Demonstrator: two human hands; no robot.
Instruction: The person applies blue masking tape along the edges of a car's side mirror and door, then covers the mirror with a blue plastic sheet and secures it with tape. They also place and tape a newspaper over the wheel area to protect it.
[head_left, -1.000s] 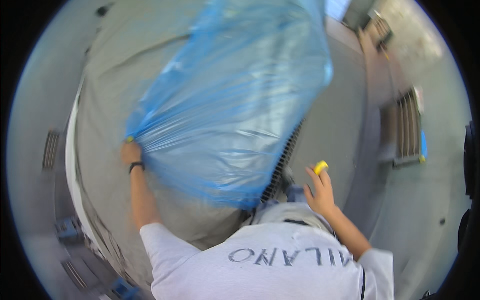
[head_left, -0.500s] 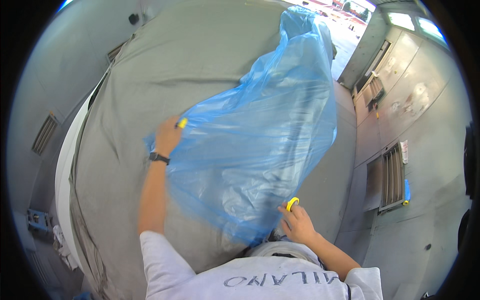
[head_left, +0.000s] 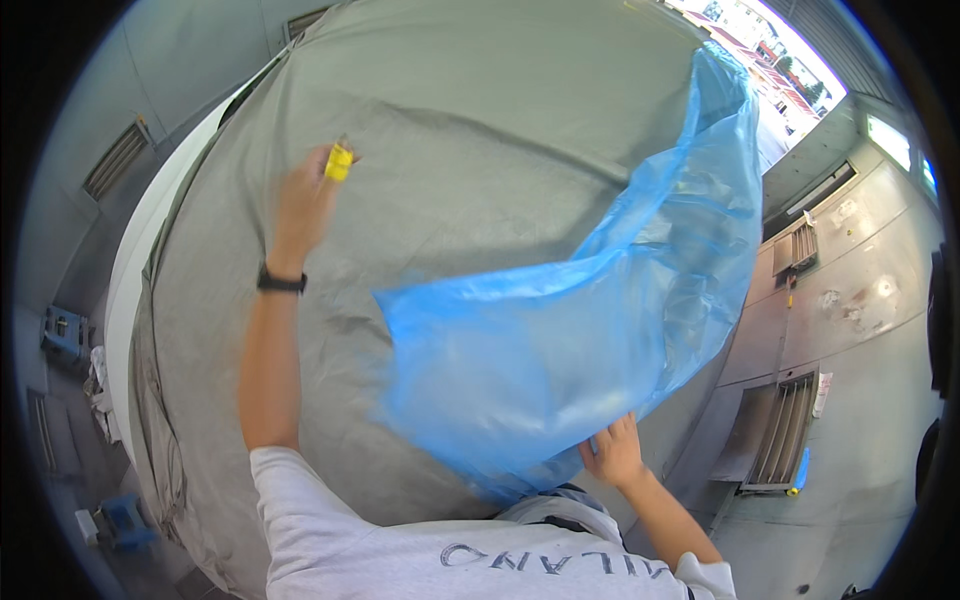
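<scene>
My left hand (head_left: 305, 205) is raised over the grey cloth cover (head_left: 440, 190), closed around a small yellow object (head_left: 340, 163) whose kind I cannot make out. It is apart from the blue plastic sheet (head_left: 520, 350), which lies loosely across the cover and runs up toward the far right. Close to my body, my right hand (head_left: 615, 455) has its fingers bent over the sheet's near right edge, gripping it. The yellow ring that hand held before does not show now. The sheet's left corner stands free, slightly blurred.
The cloth drapes a large rounded body with a white edge (head_left: 120, 330) on the left. Metal walls stand either side; the right one has a slatted vent (head_left: 785, 430) with a blue roll (head_left: 800, 472) beside it. A blue stand (head_left: 125, 522) sits low at left.
My left hand has let go of the sheet and moved up and left. The sheet's left edge has dropped back to the right. My right hand now grips its edge, and the view has shifted.
</scene>
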